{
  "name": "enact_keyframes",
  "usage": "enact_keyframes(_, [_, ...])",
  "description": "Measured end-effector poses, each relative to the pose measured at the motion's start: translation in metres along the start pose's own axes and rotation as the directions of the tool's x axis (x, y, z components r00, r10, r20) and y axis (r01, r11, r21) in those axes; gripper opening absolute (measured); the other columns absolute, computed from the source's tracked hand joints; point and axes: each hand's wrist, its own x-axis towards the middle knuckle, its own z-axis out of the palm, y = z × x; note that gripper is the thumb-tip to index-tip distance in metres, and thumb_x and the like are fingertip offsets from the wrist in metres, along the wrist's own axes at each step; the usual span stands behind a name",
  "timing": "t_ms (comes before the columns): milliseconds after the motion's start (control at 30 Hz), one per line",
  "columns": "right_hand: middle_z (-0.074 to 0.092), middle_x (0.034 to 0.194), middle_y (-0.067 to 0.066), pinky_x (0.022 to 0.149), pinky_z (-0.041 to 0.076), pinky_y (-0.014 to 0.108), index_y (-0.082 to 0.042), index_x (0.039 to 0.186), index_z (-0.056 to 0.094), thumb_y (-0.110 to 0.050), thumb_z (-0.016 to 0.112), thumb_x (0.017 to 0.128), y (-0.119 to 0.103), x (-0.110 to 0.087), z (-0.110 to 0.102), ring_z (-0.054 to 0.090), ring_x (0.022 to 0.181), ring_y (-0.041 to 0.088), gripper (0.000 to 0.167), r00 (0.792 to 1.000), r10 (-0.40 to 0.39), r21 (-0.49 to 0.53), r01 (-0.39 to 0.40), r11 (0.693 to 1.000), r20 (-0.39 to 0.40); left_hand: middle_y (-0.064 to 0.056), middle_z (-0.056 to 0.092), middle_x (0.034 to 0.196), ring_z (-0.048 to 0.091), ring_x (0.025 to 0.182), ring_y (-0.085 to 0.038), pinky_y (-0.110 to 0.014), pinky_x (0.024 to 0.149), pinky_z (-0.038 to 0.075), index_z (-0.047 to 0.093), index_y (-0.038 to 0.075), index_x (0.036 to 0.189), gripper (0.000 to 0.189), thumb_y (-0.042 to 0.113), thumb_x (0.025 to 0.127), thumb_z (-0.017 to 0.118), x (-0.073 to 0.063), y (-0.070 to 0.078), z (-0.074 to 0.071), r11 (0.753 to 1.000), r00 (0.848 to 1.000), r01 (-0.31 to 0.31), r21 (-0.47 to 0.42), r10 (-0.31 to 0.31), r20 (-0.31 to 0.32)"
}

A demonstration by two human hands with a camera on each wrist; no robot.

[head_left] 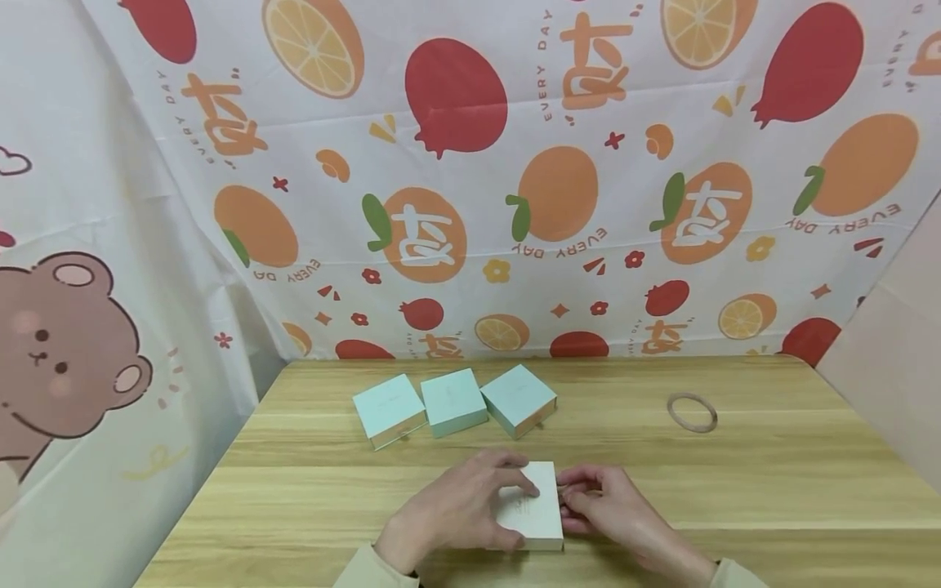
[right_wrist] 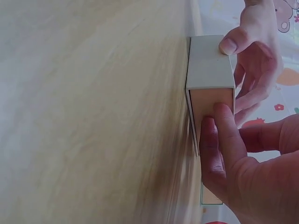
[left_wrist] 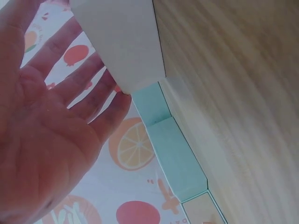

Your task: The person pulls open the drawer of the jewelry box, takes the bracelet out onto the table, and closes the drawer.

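Observation:
A small white drawer box [head_left: 540,514] lies flat on the wooden table in front of me, faint lettering on its top. My left hand [head_left: 470,502] spans it from the left, thumb at the near side and fingers over the top. The peach drawer front [right_wrist: 205,100] faces right. There my right hand [head_left: 606,502] has its fingers bent, with fingertips [right_wrist: 223,109] against that front and the thumb close by. Whatever lies between the right fingertips is hidden. In the left wrist view the left fingers [left_wrist: 114,109] reach along the box's edge.
Behind the hands stand three mint-green boxes, a left one [head_left: 390,406], a middle one [head_left: 454,400] and a right one [head_left: 519,398]. A thin greyish ring [head_left: 692,427] lies farther right. Fruit-printed cloth [head_left: 470,188] hangs along the table's back edge.

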Motion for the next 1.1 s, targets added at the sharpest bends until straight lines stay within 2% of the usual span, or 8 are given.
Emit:
enact_keyframes(167, [0.066,0.108,0.016,0.081,0.063,0.034,0.011,0.127,0.06,-0.003,0.058,0.1,-0.0017,-0.0008,0.0017,0.069,0.091,0.017,0.03,1.0,-0.003,-0.008,0.003,1.0,-0.001,0.001,0.058,0.148,0.055,0.136,-0.02,-0.039,0.112,0.048,0.074,0.032,0.124,0.047,0.044,0.08,0.086,-0.0035,0.0022,-0.0042,0.999,0.999,-0.029,0.035,0.028,0.016])
enact_keyframes(400, [0.064,0.108,0.015,0.082,0.063,0.033,0.012,0.129,0.058,-0.003,0.061,0.098,0.0,-0.0019,0.0021,0.069,0.092,0.017,0.035,1.0,-0.017,-0.003,0.017,1.0,0.015,0.002,0.058,0.149,0.055,0.137,-0.021,-0.041,0.107,0.052,0.074,0.032,0.124,0.051,0.047,0.077,0.087,-0.0065,0.0062,-0.0047,0.999,1.0,0.001,0.043,-0.003,0.029])
enact_keyframes(833, [0.063,0.108,0.016,0.082,0.063,0.034,0.012,0.131,0.058,-0.003,0.061,0.098,0.0006,-0.0014,0.0006,0.069,0.092,0.018,0.037,1.0,-0.013,-0.009,0.013,1.0,0.022,0.001,0.056,0.151,0.053,0.14,-0.022,-0.042,0.109,0.051,0.073,0.032,0.128,0.053,0.048,0.079,0.084,-0.0079,0.0076,-0.0035,0.999,1.0,-0.001,0.046,0.0,0.024])
enact_keyframes(1100, [0.066,0.111,0.018,0.082,0.063,0.035,0.015,0.131,0.056,-0.002,0.061,0.098,0.0005,-0.0008,-0.0005,0.069,0.092,0.018,0.037,0.999,-0.023,0.012,0.022,1.0,0.037,-0.002,0.062,0.145,0.057,0.136,-0.024,-0.036,0.11,0.05,0.074,0.025,0.127,0.05,0.039,0.081,0.085,-0.0101,0.0089,-0.0006,0.99,0.995,-0.09,0.109,0.093,-0.026])
